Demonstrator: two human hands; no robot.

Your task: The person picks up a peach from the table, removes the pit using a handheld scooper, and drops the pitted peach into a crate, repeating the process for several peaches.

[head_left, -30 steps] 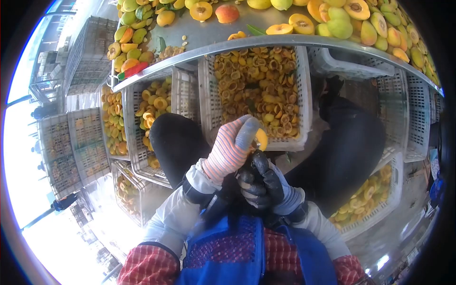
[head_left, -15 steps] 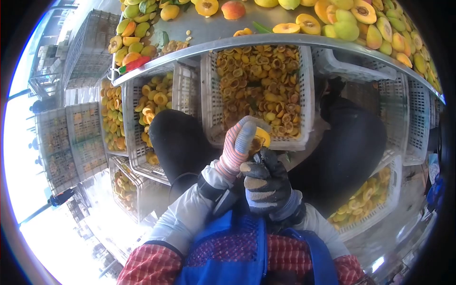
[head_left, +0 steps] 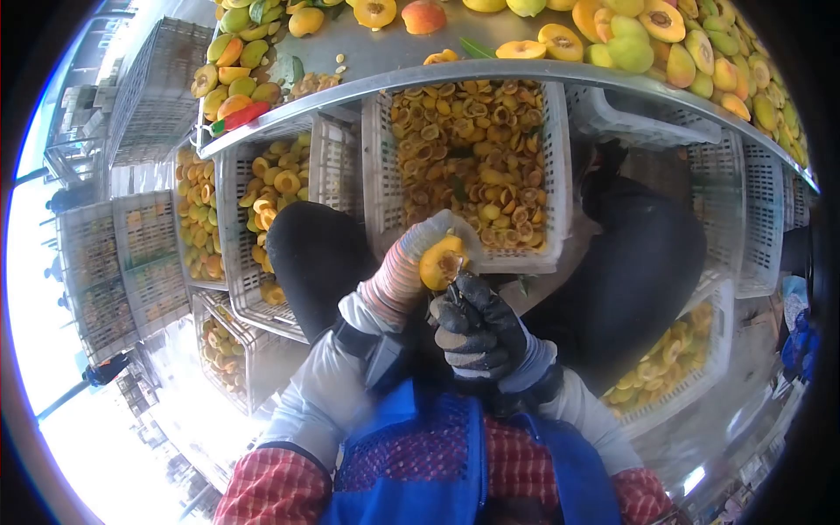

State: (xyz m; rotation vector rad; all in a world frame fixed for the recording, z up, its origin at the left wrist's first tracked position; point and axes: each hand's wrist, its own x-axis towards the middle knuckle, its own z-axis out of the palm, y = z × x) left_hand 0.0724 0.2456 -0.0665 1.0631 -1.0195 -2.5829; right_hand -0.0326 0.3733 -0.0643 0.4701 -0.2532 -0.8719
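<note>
My left hand (head_left: 407, 262), in a pale glove with a pink-striped cuff, is closed around a yellow peach half (head_left: 442, 262). The cut side faces up toward me, with a brown centre. My right hand (head_left: 481, 328), in a dark glove with worn tan fingers, grips a small metal tool (head_left: 455, 284). Its tip is at the lower edge of the cut face; the fist hides most of it. Both hands are between my knees, near the front edge of a white crate (head_left: 560, 192) filled with hollowed peach halves (head_left: 472, 166).
A metal table (head_left: 394, 44) spans the top, bearing whole and halved peaches (head_left: 630, 44) and a red-handled object (head_left: 241, 116). More peach crates stand at left (head_left: 236, 236) and lower right (head_left: 722, 350). Stacked crates (head_left: 761, 210) are under the table's right side. My knees flank the middle crate.
My left hand has turned the peach half so its cut face shows more fully, and moved slightly left. My right hand has shifted a little left and down with the tool. The view shifted slightly.
</note>
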